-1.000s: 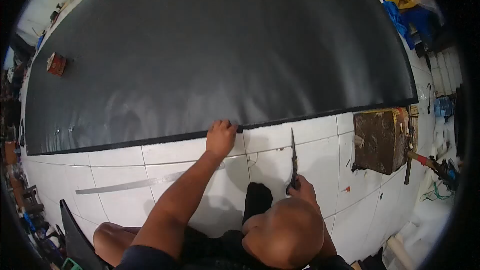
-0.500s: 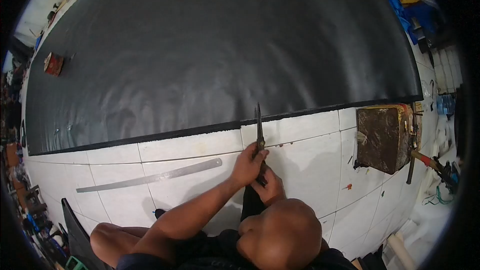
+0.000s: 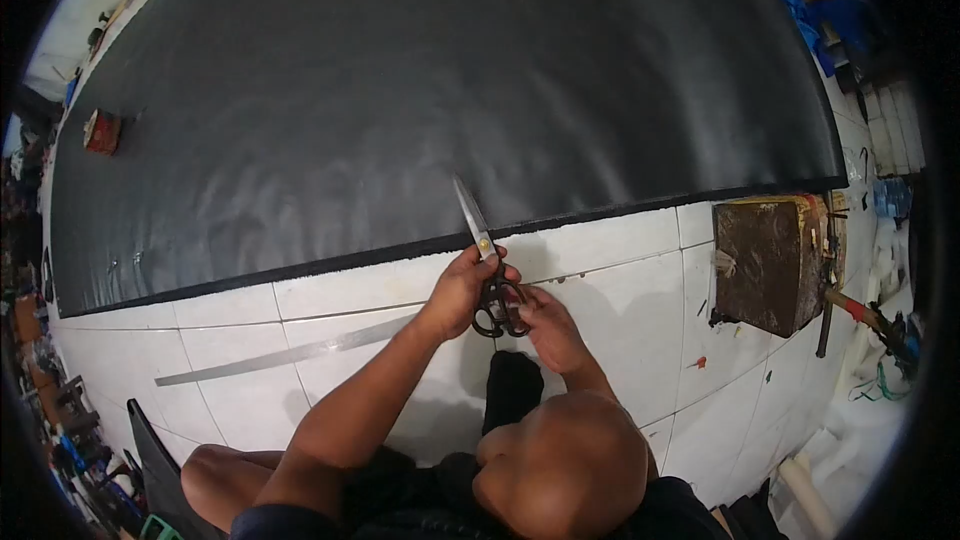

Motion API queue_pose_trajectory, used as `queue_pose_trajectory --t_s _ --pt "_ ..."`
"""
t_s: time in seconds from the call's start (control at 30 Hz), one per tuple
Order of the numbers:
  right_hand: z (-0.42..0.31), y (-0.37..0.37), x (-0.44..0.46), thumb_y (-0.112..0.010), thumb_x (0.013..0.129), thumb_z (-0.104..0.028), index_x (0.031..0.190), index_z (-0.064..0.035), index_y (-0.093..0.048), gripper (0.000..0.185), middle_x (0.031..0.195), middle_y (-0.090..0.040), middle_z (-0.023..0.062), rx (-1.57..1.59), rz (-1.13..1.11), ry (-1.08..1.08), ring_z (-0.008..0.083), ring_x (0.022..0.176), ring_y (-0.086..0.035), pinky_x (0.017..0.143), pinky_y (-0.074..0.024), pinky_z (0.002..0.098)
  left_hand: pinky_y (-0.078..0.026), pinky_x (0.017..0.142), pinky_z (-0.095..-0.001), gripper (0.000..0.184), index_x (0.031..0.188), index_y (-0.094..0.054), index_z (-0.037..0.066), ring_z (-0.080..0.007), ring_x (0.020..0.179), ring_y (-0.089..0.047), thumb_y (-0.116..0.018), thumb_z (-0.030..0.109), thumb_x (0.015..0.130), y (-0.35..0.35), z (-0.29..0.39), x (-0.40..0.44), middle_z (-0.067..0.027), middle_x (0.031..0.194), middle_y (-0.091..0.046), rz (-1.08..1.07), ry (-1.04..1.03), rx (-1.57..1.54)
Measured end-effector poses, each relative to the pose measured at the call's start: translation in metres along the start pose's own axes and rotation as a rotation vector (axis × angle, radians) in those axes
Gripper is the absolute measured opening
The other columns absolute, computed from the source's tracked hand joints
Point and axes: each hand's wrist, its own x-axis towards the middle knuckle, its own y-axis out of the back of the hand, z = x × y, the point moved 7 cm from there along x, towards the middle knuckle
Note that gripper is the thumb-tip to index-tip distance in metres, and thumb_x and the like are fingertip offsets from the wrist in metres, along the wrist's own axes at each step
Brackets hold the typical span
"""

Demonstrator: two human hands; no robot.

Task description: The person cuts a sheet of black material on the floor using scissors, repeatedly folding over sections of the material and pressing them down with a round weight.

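Note:
A pair of scissors with dark handles and silver blades is held over the white floor. The blades are closed, and their tip lies over the near edge of a large black sheet. My left hand is closed around the scissors just below the pivot. At the handle loops, my right hand has its fingers bent on the right loop; how far they pass through it is partly hidden. A steel ruler lies on the tiles to the left, its right end behind my left forearm.
A worn brown box stands at the right, with a tool handle beside it. A small reddish block-like object sits on the sheet's left side. My black-covered foot is below my hands. Assorted clutter lines both sides.
The scissors have tilted left and turned to show their flat side and loops. My left hand moved left and up, and my right hand rose to the handle loops.

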Motion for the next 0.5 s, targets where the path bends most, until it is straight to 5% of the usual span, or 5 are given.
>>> queue_pose_trajectory --t_s 0.1,0.23,0.27,0.37,0.5 --pt "-0.021 0.020 -0.020 -0.063 0.092 -0.012 0.121 0.0021 -0.055 0.034 0.110 -0.061 0.0079 -0.579 0.374 0.355 0.0125 0.102 -0.058 0.087 -0.0487 0.0366 -0.048 0.082 -0.0322 0.032 0.127 -0.049 0.006 -0.0179 0.098 -0.061 -0.050 0.025 0.102 0.007 0.002 -0.010 -0.0086 0.103 -0.064 0.271 -0.184 0.289" --pt "-0.025 -0.030 -0.027 -0.073 0.079 -0.005 0.116 0.0000 -0.058 0.040 0.103 -0.063 0.0142 -1.323 0.173 0.292 0.0290 0.094 -0.064 0.086 -0.0507 0.0402 -0.047 0.078 -0.0293 0.030 0.124 -0.052 0.003 -0.0144 0.093 -0.060 -0.055 0.020 0.099 -0.013 -0.022 -0.021 -0.0079 0.102 -0.063 0.417 -0.274 0.359" --pt "-0.021 -0.026 -0.026 -0.073 0.077 -0.005 0.120 -0.0003 -0.057 0.046 0.102 -0.065 0.0166 -1.272 0.168 0.296 0.0368 0.096 -0.063 0.088 -0.0507 0.0409 -0.048 0.072 -0.0279 0.029 0.122 -0.052 0.001 -0.0133 0.086 -0.059 -0.056 0.018 0.099 -0.020 -0.031 -0.022 -0.0078 0.099 -0.063 0.429 -0.256 0.361" --pt "-0.011 -0.015 -0.030 -0.072 0.078 -0.005 0.120 0.0002 -0.057 0.045 0.104 -0.066 0.0168 -1.180 0.295 0.231 0.0357 0.099 -0.064 0.086 -0.0509 0.0416 -0.047 0.066 -0.0274 0.027 0.118 -0.054 0.001 -0.0114 0.078 -0.057 -0.057 0.019 0.098 -0.026 -0.047 -0.020 -0.0077 0.090 -0.063 0.486 -0.271 0.448" --pt "0.021 0.018 -0.032 -0.067 0.089 -0.017 0.108 -0.0028 -0.058 0.025 0.094 -0.063 0.0108 -0.839 0.307 0.217 0.0208 0.087 -0.064 0.077 -0.0514 0.0339 -0.049 0.069 -0.0298 0.025 0.116 -0.057 0.002 -0.0134 0.079 -0.060 -0.058 0.017 0.096 -0.023 -0.034 -0.018 -0.0113 0.090 -0.065 0.346 -0.269 0.580"
